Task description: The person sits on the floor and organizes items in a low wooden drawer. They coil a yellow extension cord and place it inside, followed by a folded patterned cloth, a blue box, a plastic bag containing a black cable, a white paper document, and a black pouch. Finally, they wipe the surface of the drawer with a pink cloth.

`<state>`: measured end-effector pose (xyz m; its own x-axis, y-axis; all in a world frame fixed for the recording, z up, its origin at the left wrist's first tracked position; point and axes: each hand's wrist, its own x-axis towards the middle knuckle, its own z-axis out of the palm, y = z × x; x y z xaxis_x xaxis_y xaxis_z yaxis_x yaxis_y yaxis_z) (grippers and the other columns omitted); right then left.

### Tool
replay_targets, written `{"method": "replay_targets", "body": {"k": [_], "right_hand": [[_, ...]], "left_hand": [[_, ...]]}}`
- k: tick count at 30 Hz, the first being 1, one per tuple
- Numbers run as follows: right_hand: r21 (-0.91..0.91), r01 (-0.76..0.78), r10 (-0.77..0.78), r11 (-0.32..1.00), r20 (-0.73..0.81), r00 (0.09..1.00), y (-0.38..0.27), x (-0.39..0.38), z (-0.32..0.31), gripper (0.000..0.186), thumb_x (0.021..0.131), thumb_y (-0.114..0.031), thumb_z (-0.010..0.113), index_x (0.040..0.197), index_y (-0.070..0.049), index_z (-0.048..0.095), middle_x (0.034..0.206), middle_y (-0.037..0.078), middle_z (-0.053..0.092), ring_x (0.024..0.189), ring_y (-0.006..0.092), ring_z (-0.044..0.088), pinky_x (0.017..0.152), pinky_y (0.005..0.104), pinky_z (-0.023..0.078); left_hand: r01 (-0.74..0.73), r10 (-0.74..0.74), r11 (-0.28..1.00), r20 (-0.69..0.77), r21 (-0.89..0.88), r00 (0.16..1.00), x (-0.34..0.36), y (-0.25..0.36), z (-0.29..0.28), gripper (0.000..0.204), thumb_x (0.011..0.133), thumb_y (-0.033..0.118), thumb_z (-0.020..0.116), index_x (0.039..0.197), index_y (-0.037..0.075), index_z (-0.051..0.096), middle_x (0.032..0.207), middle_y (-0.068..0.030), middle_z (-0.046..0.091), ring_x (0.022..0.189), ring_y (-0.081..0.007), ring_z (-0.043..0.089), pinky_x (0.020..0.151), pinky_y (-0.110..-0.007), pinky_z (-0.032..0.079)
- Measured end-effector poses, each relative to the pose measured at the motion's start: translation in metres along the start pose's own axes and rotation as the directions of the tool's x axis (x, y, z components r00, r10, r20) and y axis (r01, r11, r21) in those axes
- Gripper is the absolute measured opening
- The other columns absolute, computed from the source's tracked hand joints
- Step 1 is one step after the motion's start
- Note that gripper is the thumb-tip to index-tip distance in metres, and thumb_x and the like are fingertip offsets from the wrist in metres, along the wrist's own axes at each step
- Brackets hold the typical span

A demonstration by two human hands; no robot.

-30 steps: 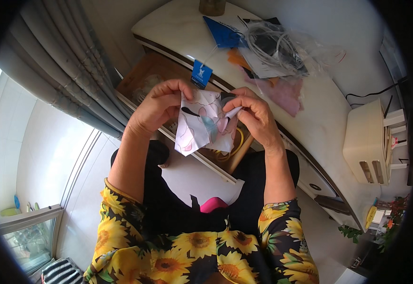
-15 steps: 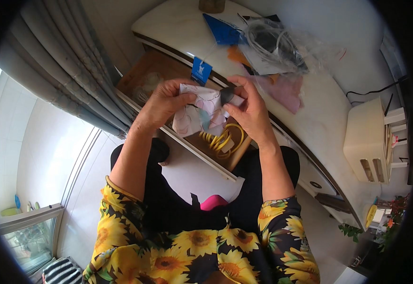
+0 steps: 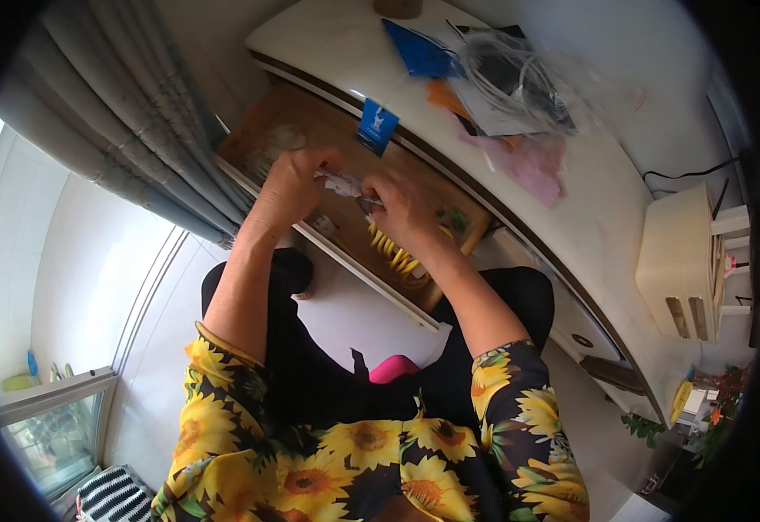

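A white cloth with a pinkish pattern (image 3: 341,183) is stretched, narrow and bunched, between my two hands above an open wooden drawer (image 3: 310,111). My left hand (image 3: 297,187) pinches one end of it. At the other end, my right hand (image 3: 400,207) has its fingers closed on the cloth, where a dark bit shows. Below my right hand a yellow coiled cord (image 3: 390,252) lies in the drawer. Clear, pale items (image 3: 282,139) sit in the drawer's far left part, beyond my left hand. A blue card (image 3: 377,127) stands at the drawer's back edge.
On the pale curved countertop (image 3: 328,43) lie a blue folder (image 3: 419,50), bagged grey cable (image 3: 519,74) and pink cloth (image 3: 532,165). A cream box (image 3: 671,261) stands at right. Grey curtains (image 3: 127,113) hang at left. My knees flank the drawer's front.
The cloth was spread wide and is now narrow and bunched. My right hand has moved left and down, nearer my left hand, uncovering more of the drawer's right part.
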<state>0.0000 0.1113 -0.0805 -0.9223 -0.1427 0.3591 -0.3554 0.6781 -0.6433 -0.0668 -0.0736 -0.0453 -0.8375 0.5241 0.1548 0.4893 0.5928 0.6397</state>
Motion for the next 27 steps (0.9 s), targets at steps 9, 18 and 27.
{"method": "replay_targets", "body": {"k": [9, 18, 27], "right_hand": [[-0.218, -0.043, 0.056, 0.975, 0.053, 0.997, 0.056, 0.026, 0.087, 0.014, 0.083, -0.005, 0.047, 0.090, -0.007, 0.059, 0.096, 0.016, 0.060, 0.093, 0.0357, 0.057, 0.078, 0.0446, 0.048], [-0.139, -0.248, 0.281, 0.959, 0.319, 0.905, 0.116, 0.020, 0.152, 0.022, 0.083, -0.017, 0.053, 0.095, -0.005, 0.066, 0.100, 0.020, 0.064, 0.093, 0.0371, 0.061, 0.081, 0.0419, 0.048], [-0.413, 0.051, 0.323, 0.909, 0.778, 0.539, 0.079, 0.034, 0.127, 0.026, 0.070, -0.018, 0.063, 0.092, -0.008, 0.071, 0.101, 0.017, 0.066, 0.093, 0.0334, 0.064, 0.078, 0.0415, 0.051]], "left_hand": [[0.129, -0.176, 0.953, 0.155, 0.273, 0.972, 0.018, -0.031, 0.013, 0.030, 0.079, 0.002, 0.059, 0.108, 0.005, 0.064, 0.106, -0.0186, 0.064, 0.103, -0.0315, 0.060, 0.090, -0.039, 0.046], [0.222, -0.244, 0.967, 0.218, 0.121, 0.945, 0.013, -0.101, 0.103, 0.033, 0.079, 0.003, 0.051, 0.110, 0.003, 0.061, 0.107, -0.0228, 0.063, 0.105, -0.0379, 0.059, 0.090, -0.046, 0.047], [0.091, -0.277, 0.937, 0.555, 0.338, 0.785, 0.012, -0.099, 0.109, 0.029, 0.082, 0.009, 0.051, 0.108, 0.003, 0.062, 0.108, -0.0247, 0.062, 0.104, -0.0391, 0.059, 0.086, -0.047, 0.049]]}}
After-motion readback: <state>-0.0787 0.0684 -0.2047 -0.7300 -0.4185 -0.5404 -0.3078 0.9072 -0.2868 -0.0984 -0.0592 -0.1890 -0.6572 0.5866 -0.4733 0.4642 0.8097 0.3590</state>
